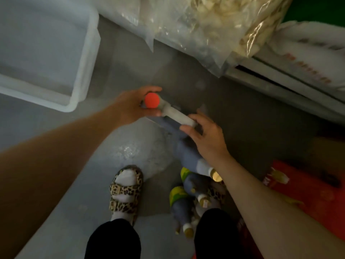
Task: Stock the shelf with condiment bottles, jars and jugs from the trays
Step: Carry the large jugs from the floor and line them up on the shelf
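Note:
My left hand (134,106) grips a jug (168,116) at its red-capped top, just above the grey floor. The jug has a pale handle and a dark body, seen from above. My right hand (203,135) curls its fingers round the outer end of that pale handle. Several dark bottles (188,184) with green-yellow labels and gold caps lie on the floor by my right foot, under my right forearm.
A white plastic tray (80,75) sits on the floor at the upper left. Clear bags of pale dried goods (205,25) and white sacks (308,58) rest on a low shelf at the upper right. A red tray (306,199) is at the right. My sandalled feet stand below.

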The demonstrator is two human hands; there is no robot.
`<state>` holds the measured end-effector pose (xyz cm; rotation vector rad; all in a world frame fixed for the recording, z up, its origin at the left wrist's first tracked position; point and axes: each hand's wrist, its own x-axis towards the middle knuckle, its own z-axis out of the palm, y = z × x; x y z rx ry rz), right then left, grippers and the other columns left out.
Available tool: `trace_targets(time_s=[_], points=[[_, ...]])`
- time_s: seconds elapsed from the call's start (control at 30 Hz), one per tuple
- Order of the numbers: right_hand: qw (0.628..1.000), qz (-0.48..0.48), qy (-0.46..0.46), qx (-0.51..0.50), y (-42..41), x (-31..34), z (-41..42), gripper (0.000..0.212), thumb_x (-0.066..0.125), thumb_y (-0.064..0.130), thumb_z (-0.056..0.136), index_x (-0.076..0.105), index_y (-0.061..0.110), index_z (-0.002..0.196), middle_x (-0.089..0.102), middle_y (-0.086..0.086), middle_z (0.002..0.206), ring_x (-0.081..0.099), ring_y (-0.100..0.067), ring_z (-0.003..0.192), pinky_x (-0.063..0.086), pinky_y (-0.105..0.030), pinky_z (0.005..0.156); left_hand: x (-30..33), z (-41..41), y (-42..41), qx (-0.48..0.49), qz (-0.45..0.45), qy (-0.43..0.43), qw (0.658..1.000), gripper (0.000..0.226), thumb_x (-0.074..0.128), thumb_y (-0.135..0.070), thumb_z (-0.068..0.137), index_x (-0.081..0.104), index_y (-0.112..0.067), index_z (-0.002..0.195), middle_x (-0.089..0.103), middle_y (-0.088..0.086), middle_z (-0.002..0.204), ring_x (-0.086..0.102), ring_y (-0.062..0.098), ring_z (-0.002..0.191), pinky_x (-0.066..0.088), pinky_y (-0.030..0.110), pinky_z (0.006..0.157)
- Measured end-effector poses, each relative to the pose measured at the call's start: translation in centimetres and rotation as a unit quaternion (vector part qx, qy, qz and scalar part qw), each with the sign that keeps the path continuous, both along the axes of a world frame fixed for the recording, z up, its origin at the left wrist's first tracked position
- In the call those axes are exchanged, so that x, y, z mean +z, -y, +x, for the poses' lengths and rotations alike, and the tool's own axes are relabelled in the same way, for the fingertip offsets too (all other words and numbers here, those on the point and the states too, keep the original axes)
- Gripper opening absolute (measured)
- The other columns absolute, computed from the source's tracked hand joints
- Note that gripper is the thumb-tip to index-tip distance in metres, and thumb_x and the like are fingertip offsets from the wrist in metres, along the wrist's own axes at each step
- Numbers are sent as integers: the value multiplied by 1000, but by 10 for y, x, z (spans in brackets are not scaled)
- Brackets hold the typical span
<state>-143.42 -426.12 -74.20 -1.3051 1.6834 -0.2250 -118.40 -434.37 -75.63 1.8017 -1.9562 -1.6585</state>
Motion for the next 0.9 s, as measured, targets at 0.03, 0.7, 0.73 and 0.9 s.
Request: trace_targets(time_s=[0.03,0.7,0.73,0.9], points=[[1000,-15,0,-11,5,0,-1,37,70,44,89,67,20,118,58,-7,139,55,-18,127,43,-20,100,1,-3,7,-3,-14,2,1000,93,71,-70,57,52,-31,139,58,-13,123,58,9,112,43,28,103],[999,-37,-12,-15,52,34,10,59,59,58,89,60,13,127,68,-11,115,64,-30,110,52,-50,91,13,5,34,100,133,-104,980,69,79,-43,65,55,-20,126,63,-1,109,60,10,94,54,39,78],[999,-42,-16,-1,54,45,11,59,58,60,88,61,13,125,69,-10,113,64,-30,108,53,-51,90,19,9,29,110,140,-101,979,73,78,-47,62,54,-23,127,64,-4,109,61,9,94,56,37,75],[997,-50,-28,44,59,115,19,50,60,53,91,63,13,121,70,-9,106,66,-29,102,51,-51,89,81,22,14,129,132,-100,978,52,76,-21,85,53,-21,131,64,-7,107,62,10,95,52,24,66]])
